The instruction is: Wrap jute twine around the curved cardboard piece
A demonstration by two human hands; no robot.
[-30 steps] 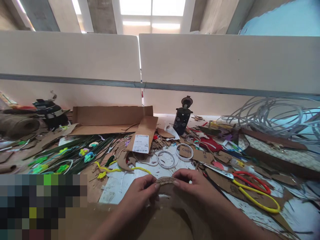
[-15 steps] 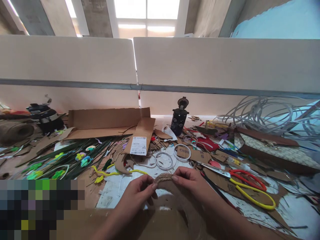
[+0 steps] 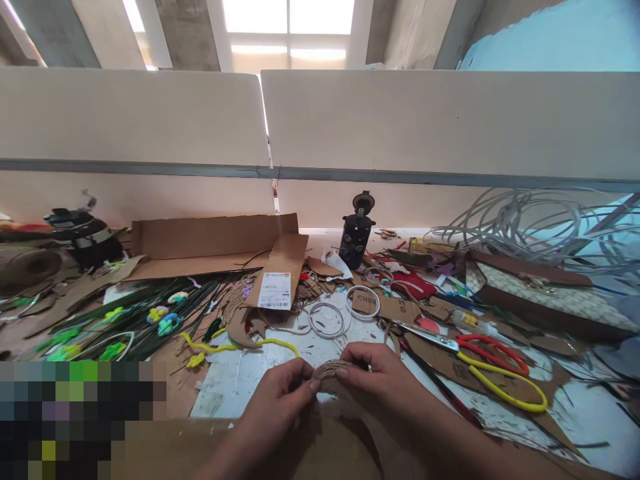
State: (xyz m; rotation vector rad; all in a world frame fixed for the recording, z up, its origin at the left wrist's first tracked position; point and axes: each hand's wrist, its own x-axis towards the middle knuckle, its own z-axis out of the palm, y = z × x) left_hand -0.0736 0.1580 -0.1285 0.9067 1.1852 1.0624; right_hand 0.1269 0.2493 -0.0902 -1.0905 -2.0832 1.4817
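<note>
Between my two hands is a curved cardboard piece with rows of brown twine point(image 3: 330, 369) laid along its upper edge. My left hand point(image 3: 283, 393) pinches its left end between thumb and fingers. On the other side, my right hand point(image 3: 373, 373) grips the twine-covered edge, thumb on top and fingers bent behind. The lower part of the cardboard is dark and partly hidden by my hands. Just beyond lie two white rings point(image 3: 326, 320) and a cardboard crescent point(image 3: 244, 328) partly covered with twine.
Scissors point(image 3: 465, 347) with red and yellow handles lie at the right, beside a patterned bag point(image 3: 550, 293). A black bottle point(image 3: 356, 233) stands at the back with its lid up. Left are green stems with pipe-cleaner flowers point(image 3: 170, 323) and an opened cardboard box point(image 3: 210, 240).
Both hands still hold the twine-edged cardboard, which has tilted so less of its flat face shows. My right hand has shifted slightly left and down.
</note>
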